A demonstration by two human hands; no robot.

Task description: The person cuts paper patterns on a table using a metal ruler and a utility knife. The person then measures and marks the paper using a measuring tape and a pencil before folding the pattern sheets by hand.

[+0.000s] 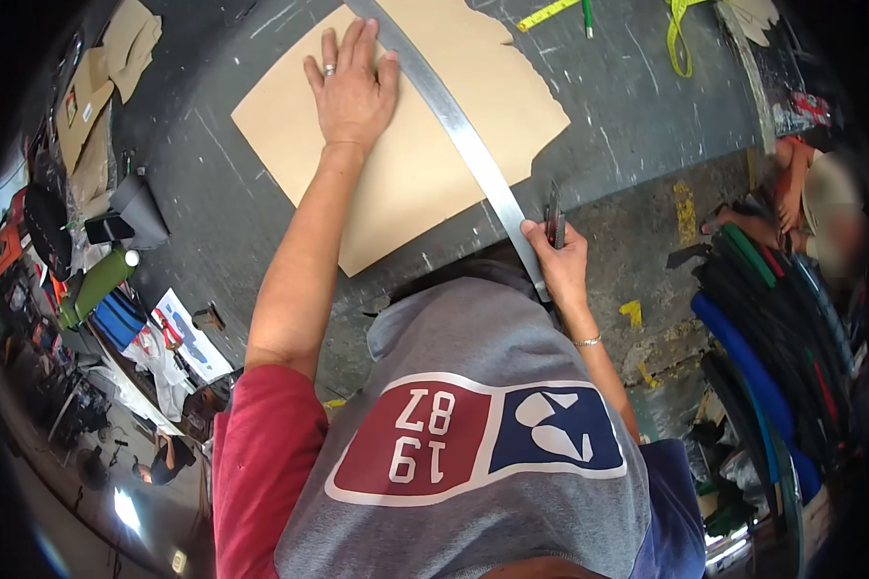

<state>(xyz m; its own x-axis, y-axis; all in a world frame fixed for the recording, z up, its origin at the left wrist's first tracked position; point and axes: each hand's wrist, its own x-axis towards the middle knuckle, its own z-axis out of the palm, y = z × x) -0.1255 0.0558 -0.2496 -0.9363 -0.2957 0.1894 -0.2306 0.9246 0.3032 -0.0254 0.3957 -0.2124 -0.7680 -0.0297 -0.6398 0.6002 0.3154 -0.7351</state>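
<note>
A tan sheet of card (425,159) lies on the dark worktable, its right edge ragged. Across it runs a long metal ruler (468,145), from the far edge down past the table's near edge to my body. My left hand (352,106) is flat on the card, fingers spread, the fingertips and thumb close beside the ruler's left edge. In my right hand (562,262) is a utility knife (554,220), pointing up and away from me. The thumb of that hand touches the ruler near its lower end; the other fingers are partly hidden.
A yellow tape measure (681,39) and a green pencil (588,17) lie at the far side. Rolled materials (763,328) stand at the right, near another person (833,207). A green bottle (101,287) and a printed sheet (191,333) are at the left.
</note>
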